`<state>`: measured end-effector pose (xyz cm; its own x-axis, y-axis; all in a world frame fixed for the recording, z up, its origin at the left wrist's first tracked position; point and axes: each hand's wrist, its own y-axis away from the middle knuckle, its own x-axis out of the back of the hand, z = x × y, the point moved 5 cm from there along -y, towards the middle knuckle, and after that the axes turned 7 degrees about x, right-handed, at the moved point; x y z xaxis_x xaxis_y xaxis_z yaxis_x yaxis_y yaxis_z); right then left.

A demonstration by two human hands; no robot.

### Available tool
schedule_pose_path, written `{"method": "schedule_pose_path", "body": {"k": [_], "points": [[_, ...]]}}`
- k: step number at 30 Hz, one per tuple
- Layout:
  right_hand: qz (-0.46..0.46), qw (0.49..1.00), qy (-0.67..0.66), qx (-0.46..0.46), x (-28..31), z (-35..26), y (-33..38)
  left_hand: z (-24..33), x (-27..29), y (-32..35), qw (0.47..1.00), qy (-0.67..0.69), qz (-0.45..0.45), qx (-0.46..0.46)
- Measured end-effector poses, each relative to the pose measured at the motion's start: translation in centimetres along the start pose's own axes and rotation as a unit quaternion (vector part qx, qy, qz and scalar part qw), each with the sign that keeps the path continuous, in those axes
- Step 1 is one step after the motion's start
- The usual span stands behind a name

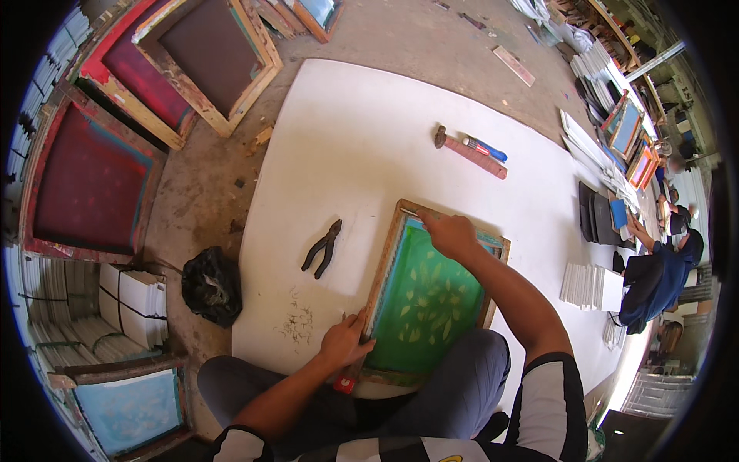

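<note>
A wooden silk-screen frame point(376, 286) with green mesh point(400, 269) and a pale leaf pattern lies tilted against my lap. My left hand point(345, 341) is closed round its left side rail, thumb on the edge. At the far left corner, my right hand point(453, 235) is closed on a thin silvery tool, mostly hidden by the fingers, its tip against the wood. Black-handled pliers point(323, 248) lie on the white board point(308, 154) to the left. Small loose staples point(296, 319) are scattered nearer me. Below my left hand shows a red object point(344, 383), partly hidden.
A hammer point(473, 154) and a blue marker point(486, 149) lie farther off on the board. More screen frames point(92, 181) lean at the left, near a black plastic bag point(211, 286). A white stack point(591, 287) and a co-worker point(658, 277) are at the right.
</note>
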<state>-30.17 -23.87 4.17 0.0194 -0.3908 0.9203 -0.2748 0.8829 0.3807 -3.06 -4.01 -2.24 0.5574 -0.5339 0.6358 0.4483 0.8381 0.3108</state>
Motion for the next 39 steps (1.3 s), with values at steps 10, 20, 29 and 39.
{"method": "schedule_pose_path", "body": {"k": [10, 20, 29, 39], "points": [[0.087, 0.948, -0.304, 0.048, -5.9, 3.5, -1.5, -0.6, -0.5, -0.1, 1.000, 0.002, -0.007, 0.008], [-0.085, 0.796, -0.567, -0.193, -6.5, 2.5, -0.5, -0.1, -0.1, 0.0, 1.000, 0.006, -0.010, 0.004], [0.106, 0.986, -0.073, -0.107, 0.6, -0.1, 0.6, -0.5, -0.3, -0.1, 0.999, 0.007, -0.032, 0.026], [0.099, 0.992, -0.018, -0.082, 0.4, -0.7, 0.6, -0.3, -0.2, -0.1, 0.998, 0.006, -0.047, 0.030]]}}
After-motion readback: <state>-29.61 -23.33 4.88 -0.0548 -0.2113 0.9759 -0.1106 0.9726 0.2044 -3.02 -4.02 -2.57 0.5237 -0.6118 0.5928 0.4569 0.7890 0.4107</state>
